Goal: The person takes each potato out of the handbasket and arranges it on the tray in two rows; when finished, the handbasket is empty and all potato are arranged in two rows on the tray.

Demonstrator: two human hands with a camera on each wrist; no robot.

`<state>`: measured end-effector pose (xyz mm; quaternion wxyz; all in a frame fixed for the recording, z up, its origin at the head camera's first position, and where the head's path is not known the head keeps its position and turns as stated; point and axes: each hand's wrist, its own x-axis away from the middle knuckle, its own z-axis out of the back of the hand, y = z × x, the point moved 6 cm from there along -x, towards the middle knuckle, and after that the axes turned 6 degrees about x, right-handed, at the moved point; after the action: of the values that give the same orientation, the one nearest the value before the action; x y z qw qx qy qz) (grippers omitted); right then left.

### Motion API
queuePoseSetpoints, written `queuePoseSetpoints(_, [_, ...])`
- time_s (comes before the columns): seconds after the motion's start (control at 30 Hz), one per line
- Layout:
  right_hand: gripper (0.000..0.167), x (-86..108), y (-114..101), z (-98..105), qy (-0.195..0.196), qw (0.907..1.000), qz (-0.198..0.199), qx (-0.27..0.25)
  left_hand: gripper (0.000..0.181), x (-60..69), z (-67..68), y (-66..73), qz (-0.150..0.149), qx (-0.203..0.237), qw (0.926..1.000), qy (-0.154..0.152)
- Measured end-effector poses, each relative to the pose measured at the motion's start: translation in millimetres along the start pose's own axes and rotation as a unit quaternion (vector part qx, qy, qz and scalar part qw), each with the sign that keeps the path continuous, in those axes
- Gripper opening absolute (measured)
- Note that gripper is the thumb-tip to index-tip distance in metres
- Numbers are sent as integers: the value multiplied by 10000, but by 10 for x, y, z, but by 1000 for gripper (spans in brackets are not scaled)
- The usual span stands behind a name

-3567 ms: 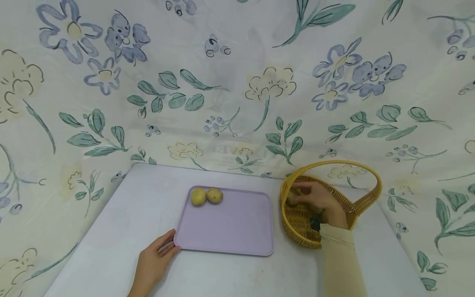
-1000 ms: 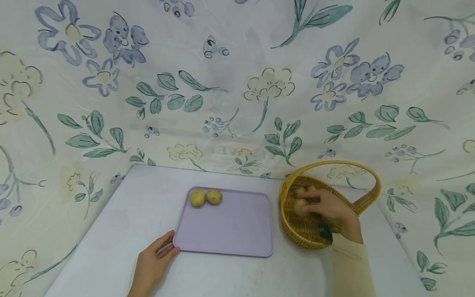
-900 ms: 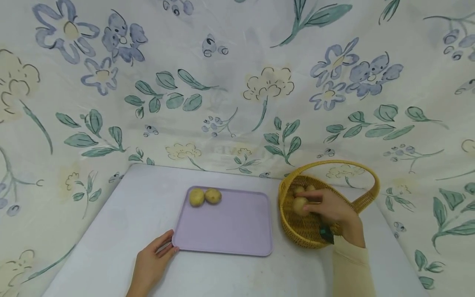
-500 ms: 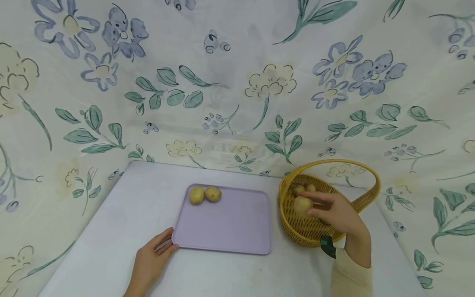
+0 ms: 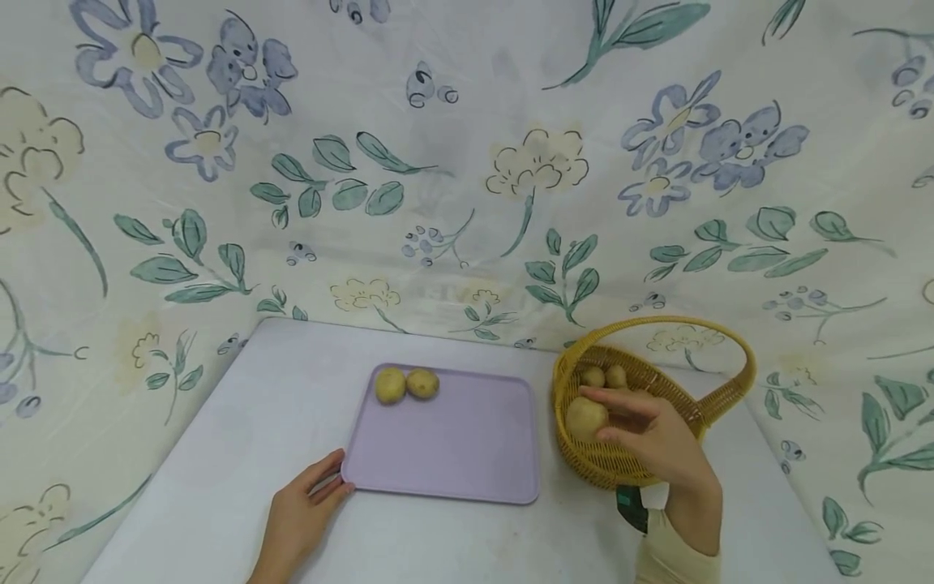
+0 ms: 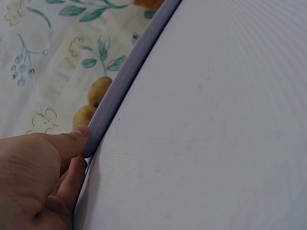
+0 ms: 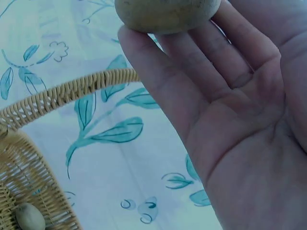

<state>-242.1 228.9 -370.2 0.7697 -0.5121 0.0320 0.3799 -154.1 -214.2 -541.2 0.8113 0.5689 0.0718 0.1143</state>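
My left hand (image 5: 302,507) grips the near-left corner of a lilac tray (image 5: 456,438); in the left wrist view the thumb (image 6: 74,141) lies over its rim. Two potatoes, one (image 5: 390,385) beside the other (image 5: 423,384), rest in the tray's far-left corner. Above the wicker basket (image 5: 584,466), my right hand (image 5: 660,438) holds a larger potato (image 5: 586,418) between thumb and fingers. The right wrist view shows this potato (image 7: 165,14) at the fingertips. Two smaller potatoes, left (image 5: 593,376) and right (image 5: 616,376), lie inside the basket.
The basket's tall arched handle (image 5: 664,322) rises over its right and far side. All of this stands on a white table (image 5: 430,539). Flowered cloth (image 5: 467,203) hangs behind the table and at both sides.
The right hand has taken hold of a potato in the basket and lifted it toward me, uncovering the two smaller potatoes behind. The left hand and tray stay put.
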Motion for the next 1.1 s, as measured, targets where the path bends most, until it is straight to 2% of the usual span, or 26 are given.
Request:
queuePoseSetpoints(0.37, [49,-169,-29,-198,52,9997,-130,-175,56,-6,0,-7,109,-102,9999,-41])
queuePoseSetpoints(0.53, [49,-252,-35,-305,71,9987,-375,-324,56,-8,-1,-1,114,-83,9999,-73])
queuePoseSetpoints(0.77, [47,-389,-39,-482,137,9975,-134,-678,57,-7,-12,-18,179,-99,9997,-102])
queuePoseSetpoints(1.1, [48,-637,44,-832,368,9928,-503,-1024,57,-9,-13,-12,177,-92,9998,-56])
